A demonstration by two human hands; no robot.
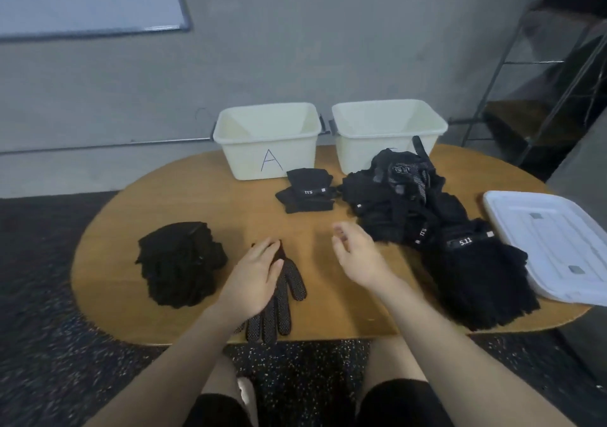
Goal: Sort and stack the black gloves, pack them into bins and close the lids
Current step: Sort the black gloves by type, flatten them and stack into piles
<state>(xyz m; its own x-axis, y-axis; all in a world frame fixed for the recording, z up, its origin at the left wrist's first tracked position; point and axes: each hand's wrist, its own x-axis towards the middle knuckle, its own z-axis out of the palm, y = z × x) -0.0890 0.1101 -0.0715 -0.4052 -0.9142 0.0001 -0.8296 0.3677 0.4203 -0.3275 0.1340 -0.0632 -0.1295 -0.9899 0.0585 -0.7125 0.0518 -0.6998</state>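
Head view: your left hand (258,273) lies palm down on the dotted glove (279,301), forearm coming in from the lower left, fingers pointing up and slightly right, thumb at the right edge. Fingers look near straight, pressing the cuff end flat rather than wrapping it. That glove's fingers stick out below the hand, toward you, reaching the table (203,196) edge. Your right hand (356,255) hangs above the wood, holding nothing, fingers loosely curled and blurred, wrist bent, forearm entering from the lower right. Relative to the left hand: a neat glove stack (180,262) sits just left of it, apart from the hand. Relative to the right hand: the big unsorted glove pile (410,209) starts just right of the fingertips and runs right and toward you; can't tell if the fingertips touch it. A small folded glove stack (307,190) lies beyond both hands, in front of bin A (267,140). Second bin (387,130) stands right of bin A, behind the pile, both bins with no lid on. Lids (551,246) lie far right of the right hand, past the pile.
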